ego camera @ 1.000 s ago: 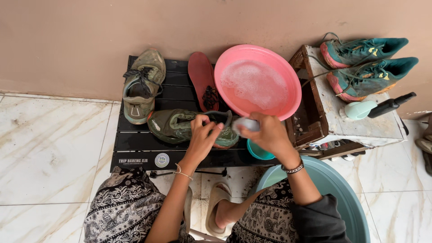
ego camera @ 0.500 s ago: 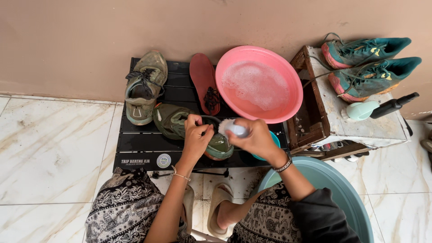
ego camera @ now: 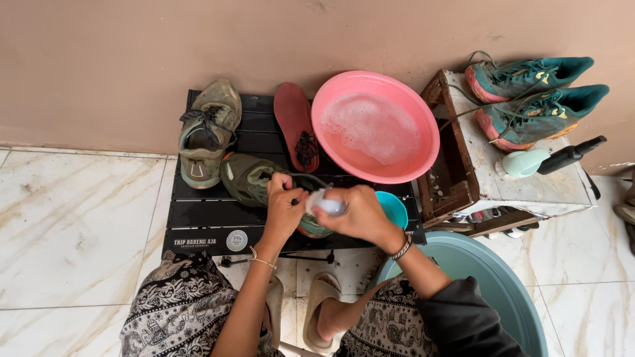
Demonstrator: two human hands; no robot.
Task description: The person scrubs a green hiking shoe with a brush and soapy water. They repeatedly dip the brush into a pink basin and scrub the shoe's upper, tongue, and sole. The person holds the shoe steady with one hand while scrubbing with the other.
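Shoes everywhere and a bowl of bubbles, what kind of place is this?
It looks like a home shoe-washing spot on a tiled floor beside a wall. A pink basin holds soapy water, muddy olive shoes lie on a low black table, and teal shoes rest on a wooden crate.

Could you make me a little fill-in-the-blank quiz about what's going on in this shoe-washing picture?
1. The pink basin holds ____ water.
2. The left hand grips the dirty green shoe lying on a low ____ table.
3. The two teal sneakers rest on a wooden ____.
4. The red insole lies between the upright shoe and the ____.

Missing words: soapy; black; crate; basin
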